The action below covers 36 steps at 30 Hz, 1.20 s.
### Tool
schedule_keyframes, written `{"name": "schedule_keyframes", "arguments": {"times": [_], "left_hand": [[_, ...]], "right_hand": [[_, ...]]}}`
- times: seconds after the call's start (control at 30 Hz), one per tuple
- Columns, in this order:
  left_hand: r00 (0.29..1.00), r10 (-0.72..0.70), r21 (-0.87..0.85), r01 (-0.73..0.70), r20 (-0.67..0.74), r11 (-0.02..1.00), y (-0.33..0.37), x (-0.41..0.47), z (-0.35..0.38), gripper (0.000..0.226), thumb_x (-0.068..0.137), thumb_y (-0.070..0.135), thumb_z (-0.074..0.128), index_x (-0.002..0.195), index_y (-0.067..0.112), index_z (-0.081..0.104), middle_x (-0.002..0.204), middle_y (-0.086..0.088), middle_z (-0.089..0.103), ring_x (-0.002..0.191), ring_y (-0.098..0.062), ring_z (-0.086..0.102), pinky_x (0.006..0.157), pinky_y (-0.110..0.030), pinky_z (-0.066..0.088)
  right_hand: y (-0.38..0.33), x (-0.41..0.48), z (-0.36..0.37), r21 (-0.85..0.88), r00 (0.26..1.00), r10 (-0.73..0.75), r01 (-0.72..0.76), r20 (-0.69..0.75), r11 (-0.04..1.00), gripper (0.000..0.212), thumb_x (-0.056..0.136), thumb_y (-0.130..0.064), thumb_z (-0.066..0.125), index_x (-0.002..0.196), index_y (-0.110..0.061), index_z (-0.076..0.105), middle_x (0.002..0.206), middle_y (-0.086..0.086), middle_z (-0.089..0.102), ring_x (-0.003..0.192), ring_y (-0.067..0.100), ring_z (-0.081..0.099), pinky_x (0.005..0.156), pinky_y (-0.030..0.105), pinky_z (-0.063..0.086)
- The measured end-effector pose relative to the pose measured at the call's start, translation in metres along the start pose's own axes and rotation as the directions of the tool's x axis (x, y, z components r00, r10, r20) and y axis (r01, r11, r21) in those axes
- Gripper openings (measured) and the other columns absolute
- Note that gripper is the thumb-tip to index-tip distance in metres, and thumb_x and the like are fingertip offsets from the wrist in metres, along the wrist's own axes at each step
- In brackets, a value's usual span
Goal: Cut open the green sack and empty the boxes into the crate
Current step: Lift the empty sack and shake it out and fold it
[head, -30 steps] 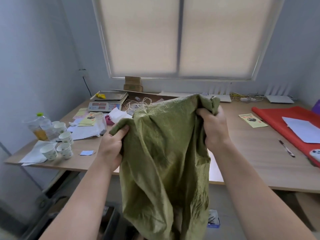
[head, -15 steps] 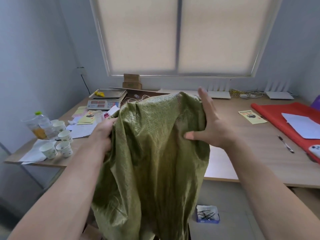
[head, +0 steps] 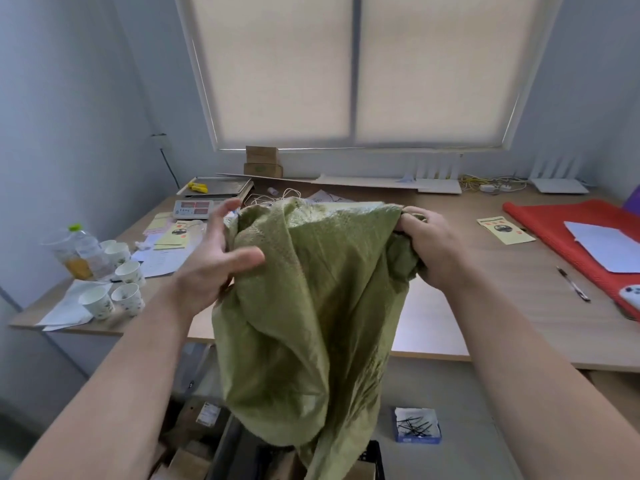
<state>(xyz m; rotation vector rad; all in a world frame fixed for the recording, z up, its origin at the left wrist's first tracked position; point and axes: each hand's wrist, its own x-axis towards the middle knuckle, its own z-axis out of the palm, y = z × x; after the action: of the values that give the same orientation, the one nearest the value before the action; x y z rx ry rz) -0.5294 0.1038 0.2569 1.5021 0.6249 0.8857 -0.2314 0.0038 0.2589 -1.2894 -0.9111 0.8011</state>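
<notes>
I hold the limp green sack (head: 311, 306) in the air before the table's front edge; its lower end hangs over a black crate (head: 373, 457) on the floor. Brown cardboard boxes (head: 188, 460) show at the bottom edge beside the crate's dark rim. My right hand (head: 429, 247) is closed on the bunched upper right corner of the sack. At the sack's upper left edge my left hand (head: 214, 258) has its fingers spread, with the thumb lying on the cloth. The sack hides most of the crate.
The wooden table (head: 519, 306) carries paper cups (head: 114, 292), a bottle (head: 81, 251), a scale (head: 194, 207), papers, a pen (head: 573, 284) and a red cloth (head: 568, 230). A small blue box of dark pins (head: 417, 426) lies on the floor at the right.
My right hand went from open to closed on the sack's right corner. My left hand let go of the left edge and spread its fingers. The sack's top is bunched lower and wider.
</notes>
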Motion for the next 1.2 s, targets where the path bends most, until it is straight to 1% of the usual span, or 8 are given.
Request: {"name": "schedule_keyframes", "arguments": {"times": [0.1,0.2,0.43,0.57,0.67,0.87,1.1,1.2], "left_hand": [[0.997,-0.043,0.444,0.011,0.061,0.896,0.002,-0.001,0.010,0.096,0.056,0.024,0.087,0.137,0.046,0.040,0.129,0.010,0.054,0.112,-0.008,0.061,0.093,-0.030,0.051],[0.998,-0.003,0.534,0.034,-0.058,0.845,-0.004,0.004,0.013,0.059,0.067,0.025,0.081,0.123,0.031,0.061,0.113,0.003,0.068,0.105,-0.015,0.065,0.095,-0.041,0.052],[0.969,-0.198,-0.125,0.180,-0.145,0.976,-0.017,0.012,0.014,0.037,0.090,0.002,0.060,0.123,0.017,0.055,0.114,-0.015,0.066,0.100,-0.029,0.067,0.087,-0.041,0.054],[0.942,-0.223,-0.276,0.151,-0.251,0.949,-0.018,0.016,0.021,0.024,0.093,0.013,0.060,0.116,0.015,0.061,0.105,-0.017,0.072,0.090,-0.030,0.072,0.080,-0.045,0.059],[0.924,-0.247,-0.328,0.146,-0.291,0.933,-0.016,0.019,0.023,0.020,0.093,0.018,0.061,0.114,0.017,0.062,0.105,-0.019,0.071,0.092,-0.034,0.071,0.079,-0.049,0.059],[0.901,-0.377,-0.383,0.278,-0.214,0.881,-0.017,0.020,0.020,0.034,0.093,0.035,0.060,0.121,0.015,0.063,0.098,-0.013,0.074,0.082,-0.028,0.074,0.066,-0.038,0.060],[0.968,-0.237,-0.387,0.188,-0.081,0.903,-0.018,0.004,0.013,0.026,0.095,0.024,0.049,0.094,0.013,0.072,0.084,-0.010,0.071,0.070,-0.022,0.070,0.065,-0.031,0.059],[0.994,-0.096,-0.377,0.070,-0.052,0.923,-0.018,-0.001,0.010,0.024,0.093,0.011,0.050,0.113,0.022,0.058,0.085,-0.008,0.071,0.072,-0.021,0.071,0.064,-0.033,0.060]], "right_hand": [[-0.008,0.001,0.001,0.214,0.998,0.069,-0.066,-0.008,0.975,0.015,0.090,-0.009,0.057,0.081,0.000,0.065,0.076,0.017,0.066,0.068,0.029,0.064,0.065,0.037,0.053],[-0.010,0.004,0.000,0.234,0.996,0.085,-0.083,0.001,0.969,0.004,0.091,-0.008,0.060,0.095,-0.009,0.061,0.083,0.013,0.067,0.067,0.022,0.066,0.064,0.034,0.054],[-0.003,0.005,-0.020,0.298,1.000,0.002,-0.008,0.018,0.954,0.056,0.089,-0.015,0.071,0.137,-0.024,0.042,0.116,0.012,0.059,0.079,0.018,0.069,0.067,0.035,0.061],[0.008,0.006,-0.028,0.510,0.969,-0.154,0.037,0.191,0.860,0.104,0.059,-0.030,0.095,0.144,-0.037,0.034,0.143,0.016,0.043,0.117,0.028,0.058,0.090,0.044,0.056],[0.006,0.000,-0.029,0.463,0.950,-0.200,0.070,0.238,0.883,0.120,0.058,-0.024,0.096,0.152,-0.045,0.025,0.166,0.013,0.015,0.131,0.029,0.053,0.086,0.038,0.058],[0.006,-0.003,-0.019,0.011,0.943,-0.250,0.254,0.219,0.967,0.096,0.075,0.014,0.077,0.144,-0.041,0.039,0.109,-0.015,0.072,0.101,0.011,0.069,0.084,0.028,0.057],[0.017,0.008,-0.009,0.183,0.994,-0.108,0.110,-0.022,0.977,0.059,0.074,-0.005,0.078,0.129,-0.016,0.057,0.112,0.014,0.068,0.101,0.029,0.067,0.092,0.046,0.057],[0.020,0.011,-0.007,0.271,0.999,0.023,-0.014,-0.031,0.963,0.054,0.086,-0.002,0.070,0.135,-0.013,0.052,0.108,0.015,0.066,0.092,0.027,0.067,0.082,0.043,0.058]]}}
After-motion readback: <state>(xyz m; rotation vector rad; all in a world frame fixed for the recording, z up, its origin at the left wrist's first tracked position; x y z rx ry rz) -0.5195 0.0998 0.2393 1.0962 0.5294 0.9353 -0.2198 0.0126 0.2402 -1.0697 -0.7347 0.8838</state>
